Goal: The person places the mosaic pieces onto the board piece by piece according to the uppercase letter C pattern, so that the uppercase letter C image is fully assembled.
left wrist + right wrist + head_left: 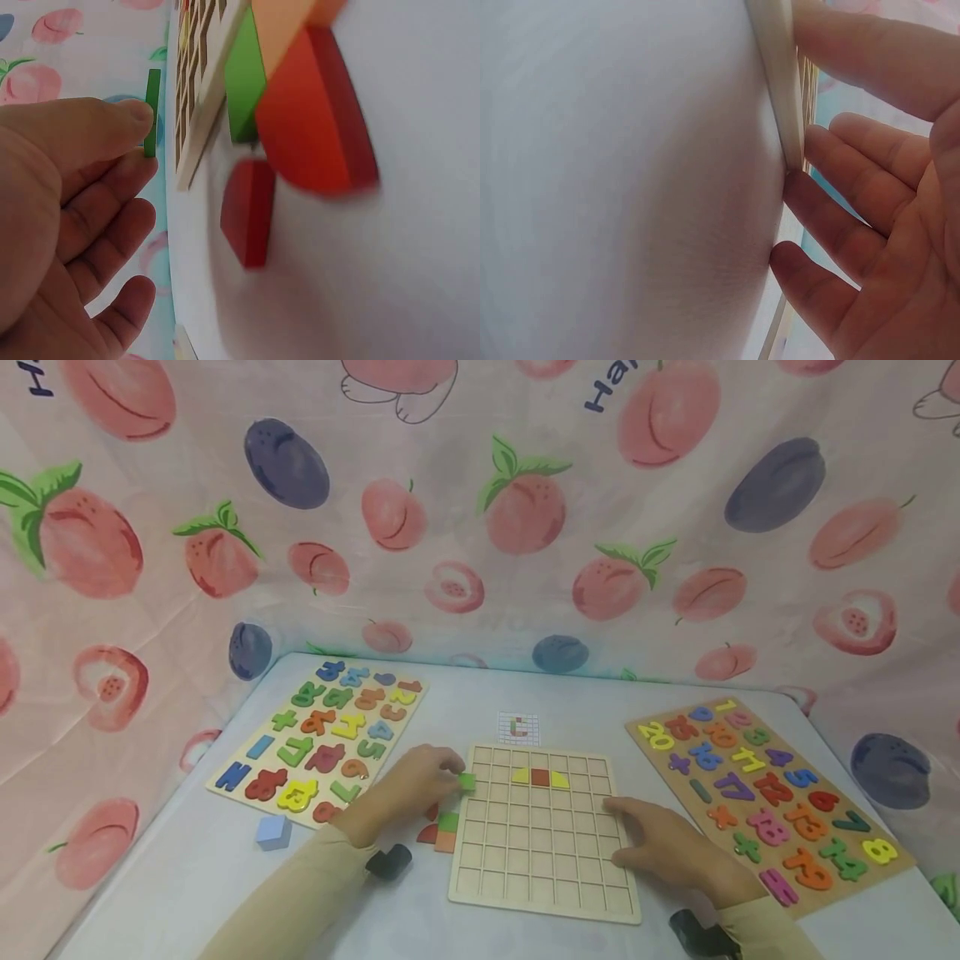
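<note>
Between thumb and fingertip, my left hand (pixel 411 789) pinches a thin green square tile (pixel 467 782) at the upper left edge of a wooden grid board (pixel 543 906). My right hand (pixel 667 847) rests against the board's right edge, thumb and fingers spread and touching it. Near the top of the grid, a red square tile (pixel 540 777) lies between two yellow curved tiles (pixel 559 780). Loose beside the board's left edge are a green tile (pixel 447 822), an orange tile (pixel 445 842) and red rounded tiles (pixel 315 127), partly behind the left arm in the head view.
A small pattern card (pixel 518 727) lies behind the grid board. Number puzzle boards flank it, one at left (pixel 408 710) and another at right (pixel 637 727). A light blue cube (pixel 273 832) sits near the left board's front edge. Fruit-print cloth (pixel 480 635) hangs behind the table.
</note>
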`<state>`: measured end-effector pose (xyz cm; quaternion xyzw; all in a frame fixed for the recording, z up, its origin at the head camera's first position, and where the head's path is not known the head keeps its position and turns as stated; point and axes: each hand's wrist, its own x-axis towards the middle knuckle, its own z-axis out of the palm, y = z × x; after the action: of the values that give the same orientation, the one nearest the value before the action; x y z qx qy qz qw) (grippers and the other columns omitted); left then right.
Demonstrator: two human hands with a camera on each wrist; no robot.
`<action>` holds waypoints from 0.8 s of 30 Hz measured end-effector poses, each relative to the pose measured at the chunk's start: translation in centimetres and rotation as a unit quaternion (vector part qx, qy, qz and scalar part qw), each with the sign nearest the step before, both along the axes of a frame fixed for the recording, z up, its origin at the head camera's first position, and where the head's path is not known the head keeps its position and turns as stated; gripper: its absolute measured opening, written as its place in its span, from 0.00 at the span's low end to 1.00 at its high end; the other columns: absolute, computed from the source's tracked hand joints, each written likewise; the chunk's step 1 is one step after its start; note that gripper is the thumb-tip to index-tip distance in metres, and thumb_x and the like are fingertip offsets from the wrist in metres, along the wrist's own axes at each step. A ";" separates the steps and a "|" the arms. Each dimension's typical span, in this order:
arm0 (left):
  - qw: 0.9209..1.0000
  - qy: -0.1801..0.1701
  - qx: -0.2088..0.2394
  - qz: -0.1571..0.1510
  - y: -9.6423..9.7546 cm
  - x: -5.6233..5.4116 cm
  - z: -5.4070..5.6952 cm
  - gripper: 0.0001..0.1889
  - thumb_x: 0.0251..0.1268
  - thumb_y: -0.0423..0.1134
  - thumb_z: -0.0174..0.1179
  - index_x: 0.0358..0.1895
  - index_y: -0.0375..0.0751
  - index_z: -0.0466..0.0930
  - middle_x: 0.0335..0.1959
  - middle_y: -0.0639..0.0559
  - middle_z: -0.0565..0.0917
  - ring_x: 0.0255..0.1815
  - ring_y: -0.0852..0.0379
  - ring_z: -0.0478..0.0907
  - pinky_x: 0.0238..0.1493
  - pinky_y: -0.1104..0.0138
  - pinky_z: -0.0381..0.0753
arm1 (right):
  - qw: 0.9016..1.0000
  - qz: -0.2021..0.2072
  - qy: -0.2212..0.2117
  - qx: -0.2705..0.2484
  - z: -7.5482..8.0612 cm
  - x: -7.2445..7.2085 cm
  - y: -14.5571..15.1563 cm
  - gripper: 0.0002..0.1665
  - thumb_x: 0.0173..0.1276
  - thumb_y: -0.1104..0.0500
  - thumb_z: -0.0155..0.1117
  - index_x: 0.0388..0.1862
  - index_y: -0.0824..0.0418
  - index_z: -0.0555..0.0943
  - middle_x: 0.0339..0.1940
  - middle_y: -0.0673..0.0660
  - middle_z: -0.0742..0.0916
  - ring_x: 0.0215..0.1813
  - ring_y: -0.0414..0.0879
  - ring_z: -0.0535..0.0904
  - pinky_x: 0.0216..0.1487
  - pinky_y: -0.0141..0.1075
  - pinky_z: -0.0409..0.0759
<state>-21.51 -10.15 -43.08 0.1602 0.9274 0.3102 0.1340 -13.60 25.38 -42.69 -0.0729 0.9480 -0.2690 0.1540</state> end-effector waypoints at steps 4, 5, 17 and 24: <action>1.000 0.005 0.010 -0.005 0.8 -0.2 -0.3 0.15 0.63 0.40 0.65 0.52 0.44 0.84 0.50 0.48 0.80 0.37 0.54 0.78 0.36 0.63 0.80 | 1.000 -0.003 -0.003 -0.001 0.0 0.0 0.0 0.45 0.54 0.53 0.79 0.70 0.61 0.73 0.71 0.65 0.74 0.73 0.66 0.63 0.70 0.61 0.59; 1.000 0.005 0.010 -0.005 1.1 -0.2 -0.3 0.15 0.63 0.40 0.65 0.52 0.44 0.84 0.50 0.48 0.80 0.39 0.53 0.79 0.38 0.62 0.81 | 1.000 -0.005 -0.003 -0.002 0.0 0.0 -0.1 0.45 0.54 0.53 0.79 0.70 0.61 0.73 0.71 0.65 0.74 0.73 0.66 0.63 0.70 0.61 0.59; 0.997 0.063 -0.009 -0.039 3.5 -0.2 -0.6 0.14 0.61 0.42 0.69 0.48 0.43 0.86 0.45 0.53 0.84 0.50 0.52 0.78 0.56 0.57 0.76 | 1.000 -0.010 -0.014 -0.003 0.1 0.0 -0.1 0.46 0.54 0.52 0.79 0.71 0.61 0.72 0.72 0.64 0.73 0.74 0.66 0.62 0.70 0.62 0.59; 0.998 0.057 0.012 -0.040 4.3 -0.2 -1.0 0.13 0.61 0.42 0.69 0.47 0.43 0.86 0.44 0.53 0.84 0.51 0.52 0.78 0.56 0.58 0.76 | 1.000 -0.010 -0.013 -0.008 0.2 0.1 -0.1 0.46 0.54 0.51 0.79 0.71 0.61 0.72 0.72 0.64 0.73 0.74 0.66 0.62 0.70 0.62 0.59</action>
<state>-21.76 -5.80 -44.09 0.2157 0.9227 0.3060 0.0916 -13.52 25.28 -42.52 -0.0610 0.9445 -0.2786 0.1632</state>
